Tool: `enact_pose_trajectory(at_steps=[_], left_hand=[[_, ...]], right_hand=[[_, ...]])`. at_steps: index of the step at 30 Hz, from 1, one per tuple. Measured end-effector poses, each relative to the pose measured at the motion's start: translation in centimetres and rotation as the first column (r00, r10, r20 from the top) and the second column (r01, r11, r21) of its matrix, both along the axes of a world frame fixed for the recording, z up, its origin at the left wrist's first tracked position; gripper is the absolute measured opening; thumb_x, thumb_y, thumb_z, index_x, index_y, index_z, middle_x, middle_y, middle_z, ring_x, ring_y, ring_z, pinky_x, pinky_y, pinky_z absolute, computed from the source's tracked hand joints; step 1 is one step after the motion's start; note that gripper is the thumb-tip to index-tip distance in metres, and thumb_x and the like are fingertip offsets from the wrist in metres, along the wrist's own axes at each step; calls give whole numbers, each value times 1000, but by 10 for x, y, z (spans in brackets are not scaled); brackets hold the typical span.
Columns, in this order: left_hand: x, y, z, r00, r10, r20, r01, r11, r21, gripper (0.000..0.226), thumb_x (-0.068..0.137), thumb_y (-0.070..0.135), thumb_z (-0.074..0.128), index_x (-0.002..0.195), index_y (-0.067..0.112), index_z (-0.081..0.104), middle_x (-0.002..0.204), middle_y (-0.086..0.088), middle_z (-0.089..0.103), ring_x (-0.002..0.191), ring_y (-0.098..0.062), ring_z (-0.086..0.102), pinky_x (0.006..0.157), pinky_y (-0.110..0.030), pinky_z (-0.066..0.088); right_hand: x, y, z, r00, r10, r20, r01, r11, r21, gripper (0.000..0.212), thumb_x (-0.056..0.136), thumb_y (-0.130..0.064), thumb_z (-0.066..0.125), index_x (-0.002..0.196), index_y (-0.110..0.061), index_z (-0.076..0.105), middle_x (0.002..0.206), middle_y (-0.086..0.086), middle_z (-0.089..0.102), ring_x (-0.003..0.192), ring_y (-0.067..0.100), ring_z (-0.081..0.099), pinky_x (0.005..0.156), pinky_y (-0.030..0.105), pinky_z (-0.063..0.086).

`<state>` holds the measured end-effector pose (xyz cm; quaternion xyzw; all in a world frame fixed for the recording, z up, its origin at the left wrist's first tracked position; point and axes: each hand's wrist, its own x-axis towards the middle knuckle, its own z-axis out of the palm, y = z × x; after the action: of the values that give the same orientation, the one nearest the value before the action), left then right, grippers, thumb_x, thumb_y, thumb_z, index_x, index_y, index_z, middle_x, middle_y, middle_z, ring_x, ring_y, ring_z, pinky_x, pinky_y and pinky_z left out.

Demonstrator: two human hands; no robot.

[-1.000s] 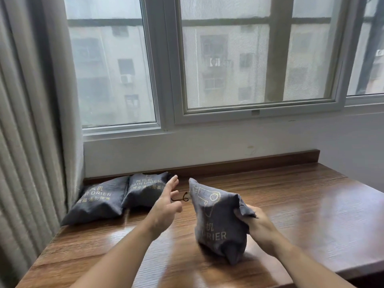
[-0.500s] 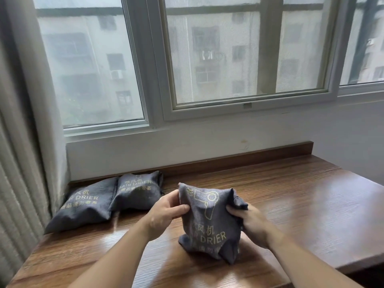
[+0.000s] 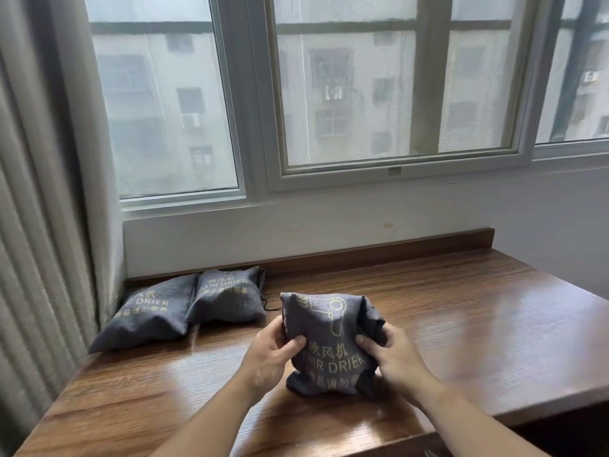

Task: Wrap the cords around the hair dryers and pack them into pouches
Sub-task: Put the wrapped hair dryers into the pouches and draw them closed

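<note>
On the table (image 3: 461, 324), left hand (image 3: 268, 352) and right hand (image 3: 397, 356) both grip the stuffed pouch (image 3: 329, 341) upright — loosen either, I'd guess, and it topples.

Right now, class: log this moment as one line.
left hand: grips pouch | right hand: grips pouch | two pouches lie by wall | table

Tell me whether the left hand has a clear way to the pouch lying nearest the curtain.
Probably yes: the left hand grips the upright pouch, but only bare table lies between it and the far-left pouch.
</note>
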<state>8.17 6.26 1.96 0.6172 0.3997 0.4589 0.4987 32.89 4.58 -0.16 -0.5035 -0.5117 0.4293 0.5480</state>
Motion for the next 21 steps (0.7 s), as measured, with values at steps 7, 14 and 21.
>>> enact_pose_trajectory(at_steps=[7, 14, 21], left_hand=[[8, -2, 10, 990, 130, 59, -118, 978, -170, 15, 101, 8, 59, 112, 7, 69, 104, -11, 77, 87, -17, 70, 75, -39, 59], [1, 32, -7, 955, 294, -32, -281, 868, -410, 18, 99, 21, 66, 100, 3, 65, 69, -2, 60, 50, -11, 51, 42, -23, 38], [-7, 29, 0, 964, 256, -79, -263, 852, -453, 42, 101, 36, 61, 136, 21, 45, 125, -8, 64, 87, -22, 66, 48, -25, 51]], right_hand=[[-3, 11, 19, 991, -56, 119, 59, 998, -19, 11, 99, -16, 65, 97, -15, 75, 89, 0, 80, 87, 17, 73, 83, 38, 55], [-16, 62, -5, 915, -74, 396, 146, 977, -156, 15, 90, -25, 74, 83, -12, 71, 77, 0, 75, 82, 26, 71, 84, 45, 56], [-15, 64, 10, 909, 32, 415, 84, 962, -259, 64, 94, -31, 70, 151, -21, 42, 149, 6, 52, 128, 22, 54, 104, 32, 43]])
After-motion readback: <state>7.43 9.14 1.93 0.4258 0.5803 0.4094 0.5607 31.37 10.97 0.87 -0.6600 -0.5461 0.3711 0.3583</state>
